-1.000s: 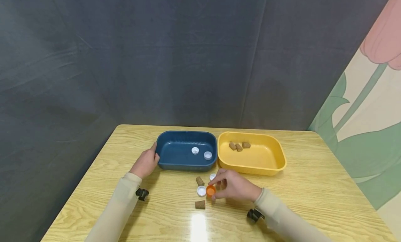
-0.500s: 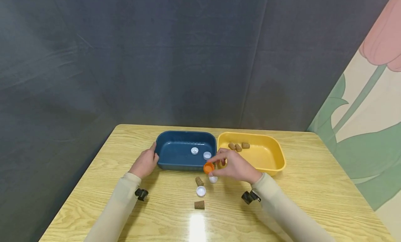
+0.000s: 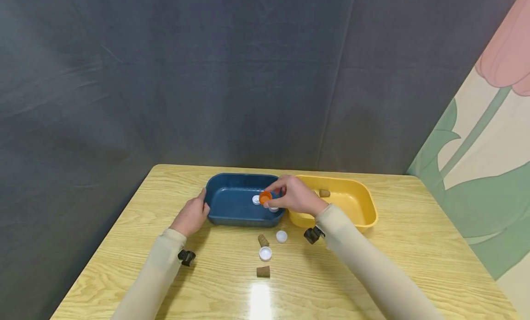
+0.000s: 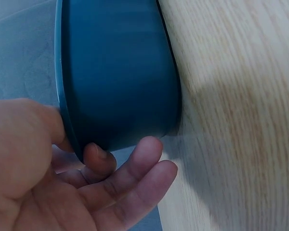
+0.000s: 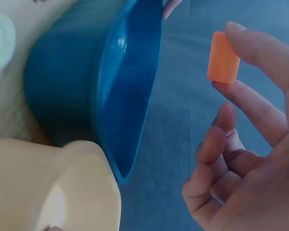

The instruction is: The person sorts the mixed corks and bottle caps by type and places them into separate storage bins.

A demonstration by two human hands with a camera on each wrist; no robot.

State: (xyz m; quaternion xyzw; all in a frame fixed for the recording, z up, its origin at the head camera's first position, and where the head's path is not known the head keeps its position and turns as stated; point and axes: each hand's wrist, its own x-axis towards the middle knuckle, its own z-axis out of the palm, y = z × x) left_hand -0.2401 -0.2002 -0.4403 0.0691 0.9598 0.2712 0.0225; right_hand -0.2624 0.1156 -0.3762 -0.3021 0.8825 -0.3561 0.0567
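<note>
Between thumb and index finger, my right hand (image 3: 296, 194) pinches an orange bottle cap (image 3: 265, 198), held over the right half of a dark blue bin (image 3: 244, 221). The right wrist view shows the orange cap (image 5: 223, 57) side-on above the bin's rim, other fingers curled behind. My left hand (image 3: 192, 215) grips the bin's left end; in the left wrist view, the blue wall (image 4: 120, 72) rises beside the fingers, and the rim sits at the thumb. Inside the bin lie a white cap (image 3: 256, 200) and another white cap (image 3: 273, 209), partly hidden by my right hand.
A yellow bin (image 3: 352, 225) stands against the blue bin's right side; a cork (image 3: 324, 193) shows in it, others hidden behind my hand. On the wooden table (image 3: 198, 288) in front lie two corks (image 3: 263, 271) and two white caps (image 3: 266, 253). A dark curtain (image 3: 248, 80) hangs behind.
My right hand has lifted the orange cap off the table and carried it up and away from me, leftward over the blue bin. The left hand stays at the bin's end.
</note>
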